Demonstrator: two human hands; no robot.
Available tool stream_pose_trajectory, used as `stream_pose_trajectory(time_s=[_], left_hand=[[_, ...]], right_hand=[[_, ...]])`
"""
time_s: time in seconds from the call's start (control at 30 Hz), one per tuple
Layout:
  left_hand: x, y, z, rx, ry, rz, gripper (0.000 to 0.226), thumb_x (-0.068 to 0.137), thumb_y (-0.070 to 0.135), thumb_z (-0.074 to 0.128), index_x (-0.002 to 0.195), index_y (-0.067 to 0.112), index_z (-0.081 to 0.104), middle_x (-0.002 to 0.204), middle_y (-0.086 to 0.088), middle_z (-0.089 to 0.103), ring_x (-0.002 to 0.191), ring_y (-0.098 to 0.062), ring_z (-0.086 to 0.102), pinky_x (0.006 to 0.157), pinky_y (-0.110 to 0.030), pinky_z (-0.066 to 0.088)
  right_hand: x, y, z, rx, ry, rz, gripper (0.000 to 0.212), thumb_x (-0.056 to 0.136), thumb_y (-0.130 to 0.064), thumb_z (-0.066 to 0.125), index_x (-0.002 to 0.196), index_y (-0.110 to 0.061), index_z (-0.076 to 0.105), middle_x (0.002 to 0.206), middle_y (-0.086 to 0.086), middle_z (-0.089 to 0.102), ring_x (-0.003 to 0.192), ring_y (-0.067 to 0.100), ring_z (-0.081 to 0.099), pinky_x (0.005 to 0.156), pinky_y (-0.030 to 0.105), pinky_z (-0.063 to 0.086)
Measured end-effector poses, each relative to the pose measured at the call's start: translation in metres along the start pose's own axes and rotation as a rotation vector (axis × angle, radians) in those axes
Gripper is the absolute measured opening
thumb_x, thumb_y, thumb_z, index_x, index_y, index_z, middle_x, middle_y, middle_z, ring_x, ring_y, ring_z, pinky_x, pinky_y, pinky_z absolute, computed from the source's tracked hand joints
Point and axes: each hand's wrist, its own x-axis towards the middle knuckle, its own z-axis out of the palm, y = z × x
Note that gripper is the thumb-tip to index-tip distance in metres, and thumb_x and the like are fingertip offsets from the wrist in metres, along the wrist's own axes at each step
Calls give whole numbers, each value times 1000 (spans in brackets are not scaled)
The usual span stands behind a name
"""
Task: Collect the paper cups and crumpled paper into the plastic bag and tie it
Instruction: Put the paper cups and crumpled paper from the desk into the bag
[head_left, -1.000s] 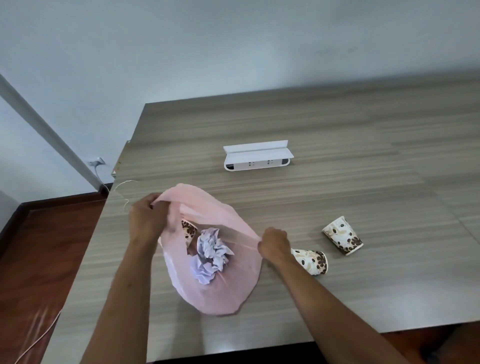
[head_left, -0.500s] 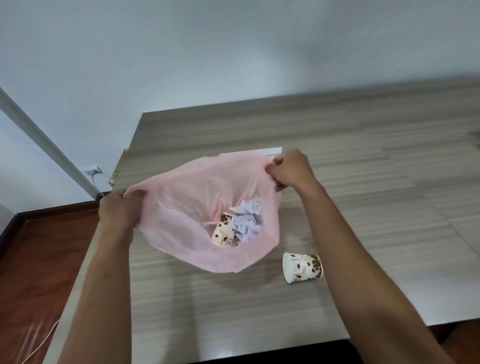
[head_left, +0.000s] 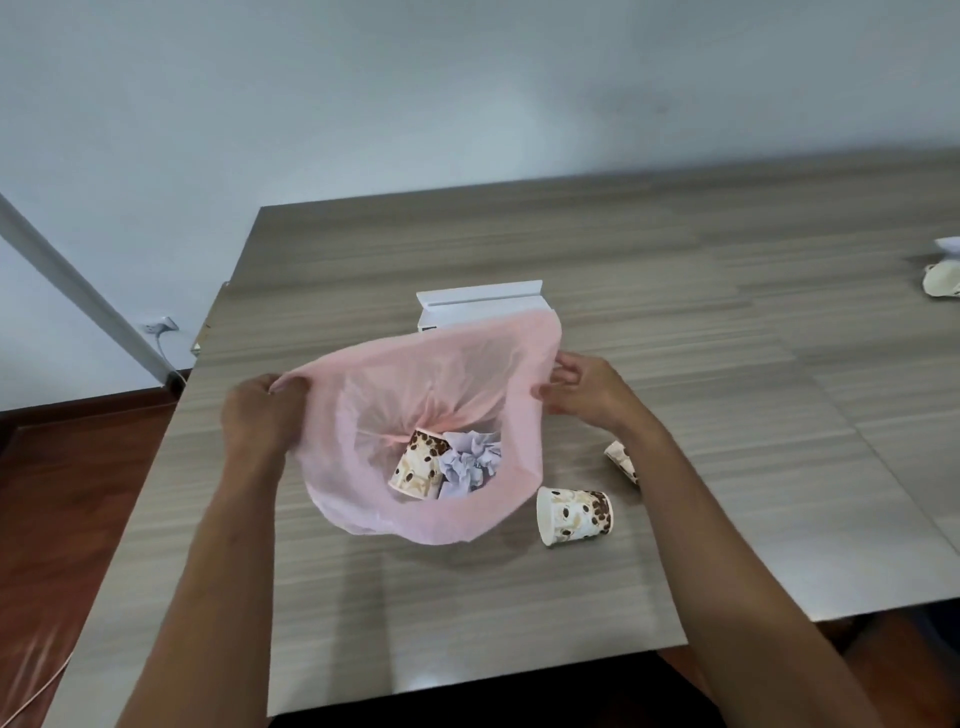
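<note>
cups (head_left: 574, 516): one bagged, two out

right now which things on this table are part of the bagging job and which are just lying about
Part of the job:
- pink plastic bag, held open by left hand and right hand
- coffee-bean print paper cup and crumpled white paper inside it
- paper cup lying on the table
- cup partly hidden by the right forearm

Just lying about:
- white box-shaped device
- wall plug
</note>
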Motion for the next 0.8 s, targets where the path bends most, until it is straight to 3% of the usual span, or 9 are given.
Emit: stream_pose_trajectory(time_s=[0.1,0.2,0.3,0.37,0.43,0.5,0.6,0.67,0.8], left_hand=[[-2,6,7,-12,15,25,22,86,24,59,90,9,74,80,-13,68,75,-27,60,71,-35,48],[-5,14,13,-34,13,28,16,86,20,59,85,10,71,70,-7,60,72,-23,54,67,-30,41],[-6,16,17,-40,0,41,18,84,20,57,80,8,70,63,-5,56,68,-23,51,66,-30,41],[-6,17,17,-37,-11,41,20,81,22,54,75,8,68,59,-3,53,65,-24,48,65,-30,41],[-6,19,18,-43,-15,42,22,79,23,53,76,8,69,58,0,53,64,-23,48,65,-30,41],[-8,22,19,-55,-17,50,23,81,21,54,85,9,73,65,-2,58,67,-22,52,66,-30,43],[-9,28,21,-83,-16,58,24,83,18,56,94,12,76,77,-6,68,72,-22,59,68,-30,47],[-10,32,23,-100,-15,61,23,83,17,57,95,12,76,79,-5,69,70,-20,59,66,-28,45],[-11,38,26,-98,-16,56,23,83,17,57,96,13,76,86,-8,72,75,-22,62,68,-27,46]], right_hand=[[-18,30,-16,45,4,30,37,85,-1,67,116,-20,69,106,-1,75,97,10,70,88,29,55],[-33,60,-16,-10,99,77,31,83,7,56,90,-17,74,81,-10,74,74,0,67,77,25,53],[-47,89,-8,-471,-110,115,30,76,-5,67,103,-18,69,99,-8,71,90,7,67,79,23,52],[-55,108,-2,-782,-306,161,58,66,-13,78,121,-15,61,117,0,64,108,19,61,87,25,48],[-59,129,0,-809,-276,220,78,54,-13,81,128,-14,57,123,3,62,112,22,61,88,26,50],[-61,140,-1,-754,-200,265,77,48,-13,82,123,-15,62,114,4,68,104,22,65,84,29,54],[-67,107,-16,-695,-161,411,53,49,-21,90,97,-13,69,91,3,72,80,18,67,69,28,55],[-75,68,-36,-652,-252,583,46,51,-29,93,86,-10,70,78,5,74,66,21,68,66,31,59],[-103,-21,-81,-648,-337,706,51,54,-32,93,92,-4,72,80,17,76,72,28,75,77,40,62]])
